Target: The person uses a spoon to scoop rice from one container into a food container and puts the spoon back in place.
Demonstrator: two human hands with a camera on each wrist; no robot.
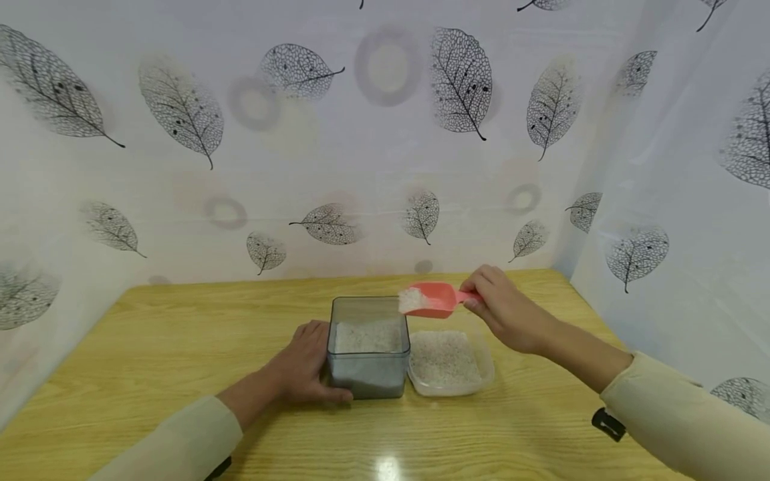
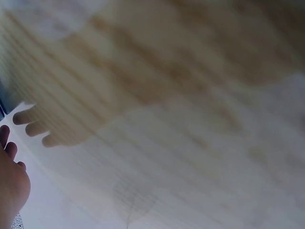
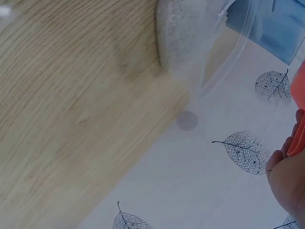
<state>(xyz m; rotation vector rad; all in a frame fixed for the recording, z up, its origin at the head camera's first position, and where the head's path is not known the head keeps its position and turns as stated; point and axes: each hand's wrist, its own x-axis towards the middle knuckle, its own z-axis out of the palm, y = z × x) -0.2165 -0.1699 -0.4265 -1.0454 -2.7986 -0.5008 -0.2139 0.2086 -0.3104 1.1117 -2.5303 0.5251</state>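
1. Your right hand [image 1: 508,314] is closed around the handle of the red scoop [image 1: 442,298], fingers curled and thumb against it.
2. You hold the scoop raised, its blade pointing left. A heap of white grains [image 1: 412,300] sits at its front end.
3. In the head view, the blade's tip overlaps the right rim of the grey box [image 1: 368,374] near its back corner; you cannot tell from this exactly how high it is.
4. Your left hand [image 1: 303,367] lies spread against the left side of the box, thumb stretched along the bottom of the front wall.
5. The box stands upright on the bench [image 1: 150,374] in front of you, see-through, with more grains inside it.
6. Just right of the box is the clear tub [image 1: 488,371], lower and also upright, with grains covering its bottom.
7. Behind the bench hangs a pale sheet [image 1: 373,153] printed with dark leaves.
8. You wear light sleeves [image 1: 662,414]; a black piece [image 1: 609,424] shows beside the right cuff.
9. Your left wrist view is blurred and catches only part of that hand.
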